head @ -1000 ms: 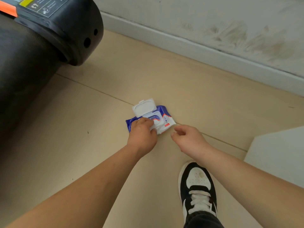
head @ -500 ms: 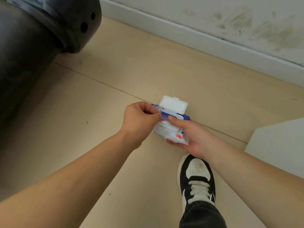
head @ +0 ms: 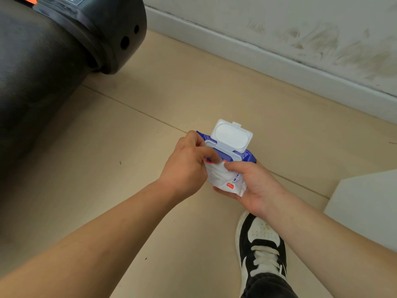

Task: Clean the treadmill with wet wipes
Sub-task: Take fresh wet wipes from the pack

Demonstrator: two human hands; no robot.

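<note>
Wipes pack (head: pixel 227 179) lifted off floor (head: pixel 120 201), lid open: right hand (head: pixel 255 186) grip holds it, left hand (head: pixel 187 166) pinches at its opening. Wipe pull likely next.

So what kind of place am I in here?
Likely an indoor room, maybe a home gym corner: a black treadmill stands on beige floor tiles beside a scuffed white wall.

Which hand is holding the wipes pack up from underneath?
The right hand: it cradles the wet wipes pack from below, thumb on top. The left hand only pinches at the opening beneath the raised lid.
</note>
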